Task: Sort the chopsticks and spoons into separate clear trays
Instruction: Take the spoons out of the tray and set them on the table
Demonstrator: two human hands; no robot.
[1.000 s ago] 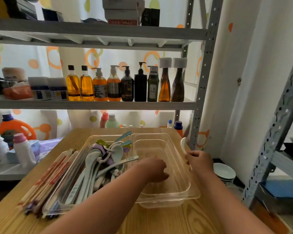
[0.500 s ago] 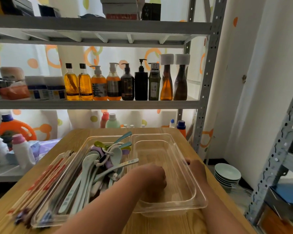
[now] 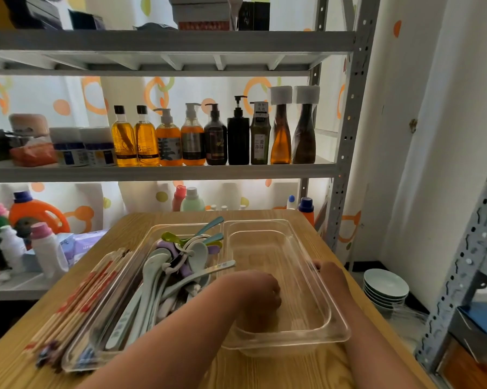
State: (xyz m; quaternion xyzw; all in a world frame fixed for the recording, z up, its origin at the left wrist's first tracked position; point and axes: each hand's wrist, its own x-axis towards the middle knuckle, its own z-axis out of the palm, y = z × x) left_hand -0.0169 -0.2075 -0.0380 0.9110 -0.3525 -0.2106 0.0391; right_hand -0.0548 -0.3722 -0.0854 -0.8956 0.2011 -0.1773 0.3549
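Observation:
Two clear trays stand side by side on the wooden table (image 3: 267, 370). The left clear tray (image 3: 152, 232) holds a pile of spoons (image 3: 156, 276) in white, green, purple and teal. A bundle of chopsticks (image 3: 90, 287) lies along its left side, partly on its rim. The right clear tray (image 3: 342, 331) has nothing visible in it but my left hand (image 3: 260, 294), knuckles up with the fingers curled down near its bottom. My right hand (image 3: 328, 273) lies against that tray's outer right rim, its fingers mostly hidden.
A grey metal shelf post (image 3: 346, 153) rises just behind the table's right corner. Bottles (image 3: 191, 136) line the shelf above. A stack of pale bowls (image 3: 385, 287) sits low on the right. White bottles (image 3: 47, 249) and a tissue pack stand left of the table.
My right hand, which held a white spoon up beside the tray, has dropped to the tray's right rim and the spoon is out of sight. My left hand went deeper into the right tray.

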